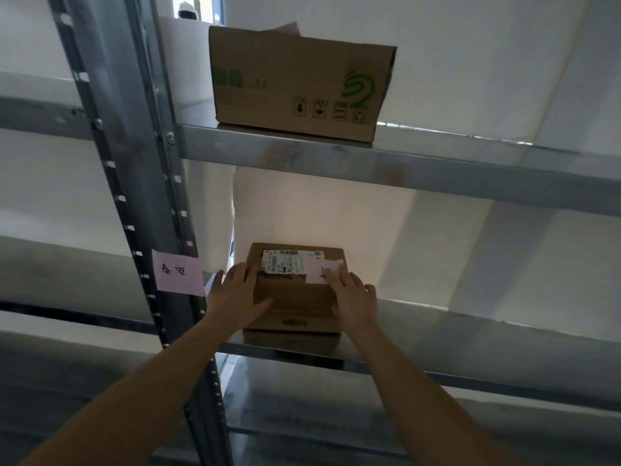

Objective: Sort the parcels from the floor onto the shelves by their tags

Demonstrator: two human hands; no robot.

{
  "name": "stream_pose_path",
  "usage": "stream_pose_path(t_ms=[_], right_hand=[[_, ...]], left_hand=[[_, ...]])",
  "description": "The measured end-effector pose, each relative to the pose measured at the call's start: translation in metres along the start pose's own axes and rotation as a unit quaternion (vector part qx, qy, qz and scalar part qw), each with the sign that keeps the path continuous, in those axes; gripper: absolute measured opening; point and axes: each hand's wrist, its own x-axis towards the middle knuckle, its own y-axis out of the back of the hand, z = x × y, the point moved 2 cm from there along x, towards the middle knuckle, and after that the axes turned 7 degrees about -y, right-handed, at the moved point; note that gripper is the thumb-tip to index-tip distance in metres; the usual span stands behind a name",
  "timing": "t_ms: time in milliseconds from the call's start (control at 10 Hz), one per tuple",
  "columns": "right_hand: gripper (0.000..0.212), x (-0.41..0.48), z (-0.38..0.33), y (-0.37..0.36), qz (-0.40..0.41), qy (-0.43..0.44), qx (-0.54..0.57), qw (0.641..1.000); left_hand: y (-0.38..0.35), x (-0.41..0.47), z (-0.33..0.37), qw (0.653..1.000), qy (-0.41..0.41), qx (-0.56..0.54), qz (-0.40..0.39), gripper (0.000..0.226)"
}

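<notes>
Both bare forearms reach up and forward from the bottom of the view toward the middle grey metal shelf [420, 317], and the hands meet on one parcel there.

Going from the left: a perforated grey steel upright [134, 196] carries a pink paper tag with dark handwriting [177, 272], stuck just left of the shelf's end. Right beside it, the left hand [235, 297] lies against the left side of a small brown cardboard parcel [295, 297], fingers spread flat, the thumb laid across its top. This parcel sits near the front edge of the middle shelf, at its left end; a second brown edge shows beneath it, so it may rest on another flat box, though I cannot tell for sure. A white printed shipping label [289, 261] covers the far part of its top, and a pink slip [323, 271] sits at the far right corner, partly hidden. The right hand [353, 297] presses on the right side and top, fingertips on that pink slip. So the grip of each hand is spread open and pressed flat on the parcel from opposite sides, not curled round it.

What the next move turns on: the parcel lies dead ahead between the two hands, its long axis running front to back into the shelf, with free space behind. Neither hand is clearly nearer.

Above, on the upper shelf, stands a larger brown carton with green printing [299, 82], well apart from the hands.
</notes>
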Motion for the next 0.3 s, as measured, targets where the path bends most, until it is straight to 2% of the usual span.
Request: stream_pose_path(t_ms=[100,200,300], right_hand=[[0.065,0.000,-0.008,0.008,-0.020,-0.004,-0.001,1.000],[0.071,-0.010,-0.003,0.017,-0.011,-0.001,0.032,0.999],[0.074,-0.019,0.004,0.045,0.050,-0.012,0.066,0.996]], left_hand=[[0.009,0.010,0.003,0.999,0.019,0.003,-0.040,0.081],[0.021,0.009,0.006,0.999,-0.008,-0.032,0.004,0.082],[0.046,0.001,0.009,0.996,-0.052,-0.027,0.060,0.085]])
